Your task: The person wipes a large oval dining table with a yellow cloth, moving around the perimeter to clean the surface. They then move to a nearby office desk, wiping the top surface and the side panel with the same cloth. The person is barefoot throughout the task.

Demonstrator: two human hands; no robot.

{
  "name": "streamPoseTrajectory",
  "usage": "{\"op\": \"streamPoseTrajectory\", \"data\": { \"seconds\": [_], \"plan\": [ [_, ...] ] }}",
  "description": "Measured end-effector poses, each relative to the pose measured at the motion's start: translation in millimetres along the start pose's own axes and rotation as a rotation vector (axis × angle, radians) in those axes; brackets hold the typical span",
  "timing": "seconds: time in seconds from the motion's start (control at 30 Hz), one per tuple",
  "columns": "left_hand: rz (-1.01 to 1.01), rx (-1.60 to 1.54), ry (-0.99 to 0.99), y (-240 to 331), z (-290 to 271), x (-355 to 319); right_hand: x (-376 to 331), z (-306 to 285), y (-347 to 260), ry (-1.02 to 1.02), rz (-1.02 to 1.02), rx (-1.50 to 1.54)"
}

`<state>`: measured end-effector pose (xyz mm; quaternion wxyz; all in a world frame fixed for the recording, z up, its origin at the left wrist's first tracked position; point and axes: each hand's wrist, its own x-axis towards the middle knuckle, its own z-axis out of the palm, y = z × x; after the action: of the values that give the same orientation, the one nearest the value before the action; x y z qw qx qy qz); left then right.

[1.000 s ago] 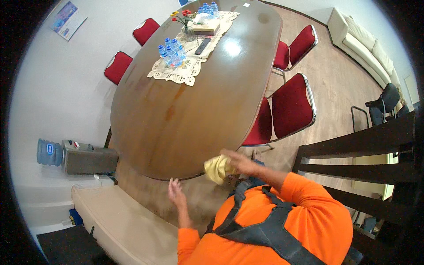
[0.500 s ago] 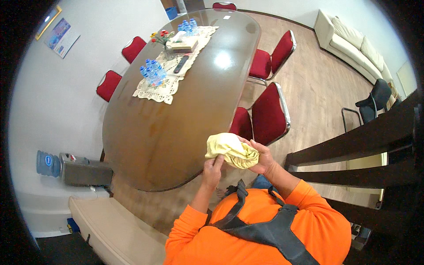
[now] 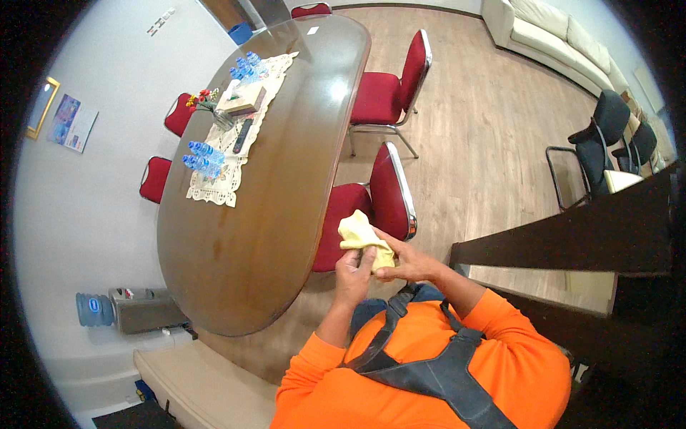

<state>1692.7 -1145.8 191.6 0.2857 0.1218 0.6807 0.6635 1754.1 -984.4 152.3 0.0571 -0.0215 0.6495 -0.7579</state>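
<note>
A pale yellow cloth (image 3: 359, 231), bunched and folded, is held in front of my body. My left hand (image 3: 354, 275) pinches its lower edge, the thumb lying on top. On the other side my right hand (image 3: 407, 263) wraps its fingers round the cloth's right part, thumb below. Both hands are close together and above a red chair (image 3: 343, 214) beside the table. The cloth's underside and some fingertips are hidden.
A brown oval table (image 3: 250, 264) stands ahead to the left, with bottles (image 3: 206, 161), a remote (image 3: 243, 136) and a tissue box (image 3: 243, 100) on a lace runner (image 3: 223, 187). Dark wooden rails (image 3: 572, 222) are at right, a beige bench (image 3: 204, 382) lower left.
The cloth has been gathered into a smaller, narrower bundle, and my hands have come closer together. My view has turned to the right, so the table sits further left.
</note>
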Motion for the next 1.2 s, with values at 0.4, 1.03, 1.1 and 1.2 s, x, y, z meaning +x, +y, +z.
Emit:
{"op": "streamPoseTrajectory", "data": {
  "seconds": [0.4,1.03,1.1,1.2],
  "plan": [
    [-0.535,-0.316,-0.129,-86.8,-20.8,67.2,39.8,-113.4,27.3,0.923,0.209,-0.103],
    [-1.066,-1.329,0.299,-184.0,54.2,143.6,233.8,-192.3,-18.0,0.462,0.354,-0.962],
    [-1.069,-1.428,0.301,-245.0,76.5,141.1,241.6,-199.4,-8.9,0.345,0.427,-1.013],
    [-1.008,-1.406,0.359,-264.5,79.0,138.9,239.6,-214.2,16.0,0.195,0.390,-0.972]
  ]
}}
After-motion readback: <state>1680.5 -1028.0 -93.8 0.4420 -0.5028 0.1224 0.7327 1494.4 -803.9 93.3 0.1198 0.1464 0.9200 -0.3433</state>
